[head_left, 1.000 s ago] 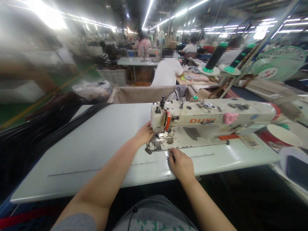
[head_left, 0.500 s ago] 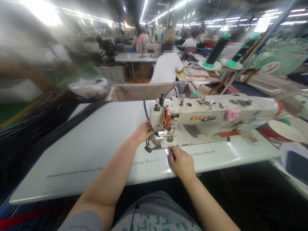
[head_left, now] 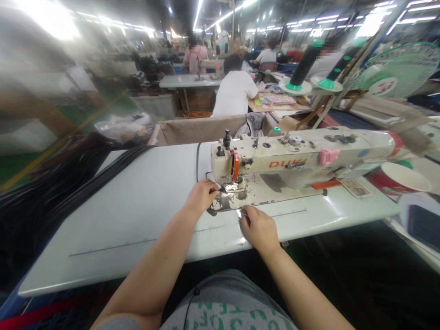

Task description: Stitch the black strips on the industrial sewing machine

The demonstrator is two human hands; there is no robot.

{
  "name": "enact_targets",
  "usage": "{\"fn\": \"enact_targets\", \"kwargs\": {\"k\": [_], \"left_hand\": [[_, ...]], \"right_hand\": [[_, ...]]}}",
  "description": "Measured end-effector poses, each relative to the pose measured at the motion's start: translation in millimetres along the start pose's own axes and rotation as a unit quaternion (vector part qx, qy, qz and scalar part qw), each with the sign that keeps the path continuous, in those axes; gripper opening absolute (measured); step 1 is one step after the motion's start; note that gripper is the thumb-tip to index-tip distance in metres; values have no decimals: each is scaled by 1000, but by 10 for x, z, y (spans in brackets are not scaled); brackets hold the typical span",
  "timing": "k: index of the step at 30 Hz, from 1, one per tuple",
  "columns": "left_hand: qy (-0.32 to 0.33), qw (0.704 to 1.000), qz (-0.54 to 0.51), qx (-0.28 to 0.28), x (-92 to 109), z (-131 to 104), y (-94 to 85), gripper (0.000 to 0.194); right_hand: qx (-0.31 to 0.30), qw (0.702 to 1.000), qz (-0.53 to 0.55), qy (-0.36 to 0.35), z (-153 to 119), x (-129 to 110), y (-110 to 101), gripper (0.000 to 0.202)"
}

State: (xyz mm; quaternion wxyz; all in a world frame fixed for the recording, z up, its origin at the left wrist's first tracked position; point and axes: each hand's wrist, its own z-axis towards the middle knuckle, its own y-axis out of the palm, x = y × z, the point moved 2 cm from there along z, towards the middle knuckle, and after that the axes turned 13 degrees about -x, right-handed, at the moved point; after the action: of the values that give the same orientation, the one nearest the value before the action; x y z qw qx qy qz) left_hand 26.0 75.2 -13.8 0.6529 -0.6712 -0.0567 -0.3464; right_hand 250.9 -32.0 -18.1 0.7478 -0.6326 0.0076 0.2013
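My left hand (head_left: 202, 196) is closed in a pinch at the left end of the sewing machine (head_left: 285, 158), beside the presser foot and needle area. A dark, thin end shows at its fingertips; it looks like part of the black strip (head_left: 198, 162) that runs over the table behind that hand. In front of the machine bed, my right hand (head_left: 260, 228) rests on the table edge with curled fingers. Something small and shiny shows at those fingertips, but its kind is hidden.
Long black strips (head_left: 117, 169) lie in a bundle over the table's left side. Thread cones (head_left: 304, 68) stand behind the machine near a green fan (head_left: 405, 75). A fabric-lined bin (head_left: 195, 130) is beyond the table; a person in white (head_left: 233, 91) sits farther back.
My left hand has drawn slightly back toward me from behind the machine's head, and a dark end now shows at its fingertips. My right hand stays in about the same place.
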Motion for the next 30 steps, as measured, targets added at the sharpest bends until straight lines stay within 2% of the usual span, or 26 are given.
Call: {"fn": "enact_targets", "kwargs": {"k": [11,18,23,27,30], "left_hand": [[-56,998,-14,12,131,-56,30,8],[-117,993,-8,-4,334,-216,171,9],[-162,987,-1,-13,513,-256,237,21],[-201,979,-6,-43,642,-282,259,32],[-207,976,-9,-63,722,-316,265,40]], "right_hand": [[-7,1000,-1,2,-2,-14,-11,17],[-12,1000,-4,11,3,-39,-35,16],[-21,1000,-4,12,-1,-52,-50,15],[-25,1000,-6,14,-5,-53,-51,15],[-31,999,-1,17,-4,-49,-45,15]]}}
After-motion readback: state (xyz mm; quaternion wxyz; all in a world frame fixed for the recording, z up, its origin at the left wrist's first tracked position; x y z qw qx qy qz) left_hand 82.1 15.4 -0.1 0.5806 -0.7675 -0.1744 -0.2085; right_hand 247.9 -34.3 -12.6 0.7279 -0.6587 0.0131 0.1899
